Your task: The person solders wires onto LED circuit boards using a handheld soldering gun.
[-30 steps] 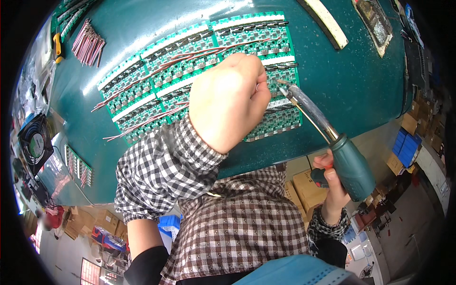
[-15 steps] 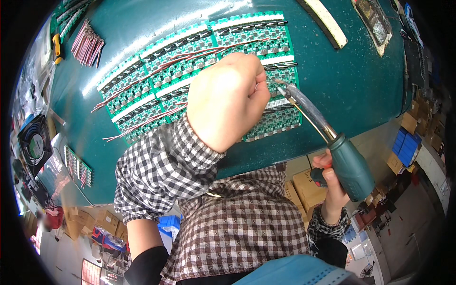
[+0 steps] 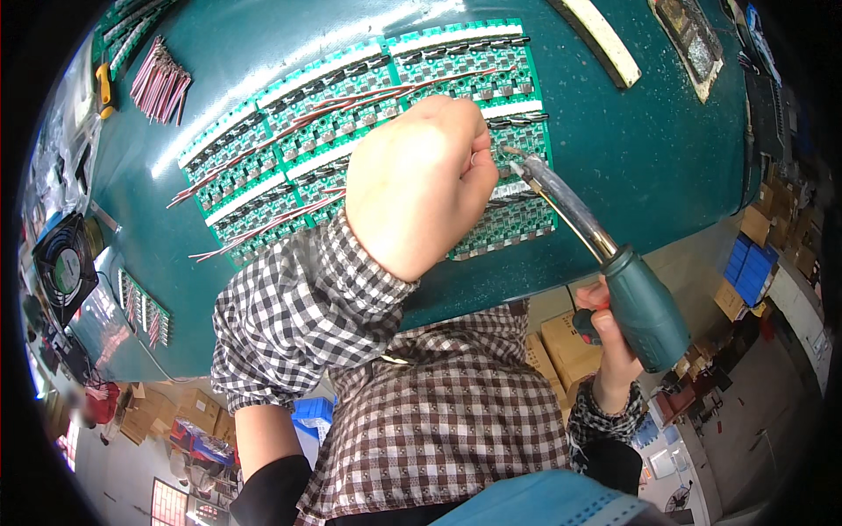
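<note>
In the middle of the frame, the left hand (image 3: 421, 184) is over the green circuit boards (image 3: 333, 134), which lie in rows on the table (image 3: 631, 167). Its fingers are curled; I cannot tell what they hold, because the fingertips are hidden. At the lower right, the right hand (image 3: 617, 346) grips the green soldering gun (image 3: 647, 309), whose tip is just beside the left hand. Bundled wires (image 3: 160, 83) lie at the upper left.

A dark green soldering gun (image 3: 647, 309) slants up and left, its tip over green circuit boards (image 3: 460, 65) lying flat, side by side in rows.
</note>
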The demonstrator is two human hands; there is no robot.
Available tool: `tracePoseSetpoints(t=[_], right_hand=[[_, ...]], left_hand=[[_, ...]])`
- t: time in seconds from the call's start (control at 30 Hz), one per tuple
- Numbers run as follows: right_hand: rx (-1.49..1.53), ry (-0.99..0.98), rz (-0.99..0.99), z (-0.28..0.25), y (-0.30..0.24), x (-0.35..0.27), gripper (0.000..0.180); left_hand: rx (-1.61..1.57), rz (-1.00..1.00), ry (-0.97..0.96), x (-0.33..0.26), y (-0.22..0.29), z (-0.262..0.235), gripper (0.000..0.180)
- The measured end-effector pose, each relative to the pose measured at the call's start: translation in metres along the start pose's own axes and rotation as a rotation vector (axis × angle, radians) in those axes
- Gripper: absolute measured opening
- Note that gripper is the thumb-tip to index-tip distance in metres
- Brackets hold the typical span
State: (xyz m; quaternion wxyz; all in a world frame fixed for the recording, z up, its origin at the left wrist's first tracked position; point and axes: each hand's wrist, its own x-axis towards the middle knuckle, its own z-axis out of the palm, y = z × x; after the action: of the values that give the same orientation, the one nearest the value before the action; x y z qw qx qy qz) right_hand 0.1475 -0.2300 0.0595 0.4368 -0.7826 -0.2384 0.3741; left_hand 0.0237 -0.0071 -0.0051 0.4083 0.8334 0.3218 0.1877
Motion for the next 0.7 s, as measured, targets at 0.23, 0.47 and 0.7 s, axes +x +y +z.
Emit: tracePoseSetpoints(t=[0.23,0.47,0.7], right_hand=[[-0.051,0.011,-0.078,0.0004,0.0029,0.0014,0.047],[-0.046,-0.001,-0.038,0.0008,0.0015,0.0019,0.046],[-0.058,-0.014,-0.039,0.0007,-0.0009,0.0032,0.045]], left_hand=[[0.002,-0.001,0.012,0.0002,0.0005,0.0013,0.009],[0.007,-0.004,0.008,0.0002,0.0009,0.0017,0.01],[0.006,-0.002,0.01,0.0004,0.0006,0.002,0.01]])
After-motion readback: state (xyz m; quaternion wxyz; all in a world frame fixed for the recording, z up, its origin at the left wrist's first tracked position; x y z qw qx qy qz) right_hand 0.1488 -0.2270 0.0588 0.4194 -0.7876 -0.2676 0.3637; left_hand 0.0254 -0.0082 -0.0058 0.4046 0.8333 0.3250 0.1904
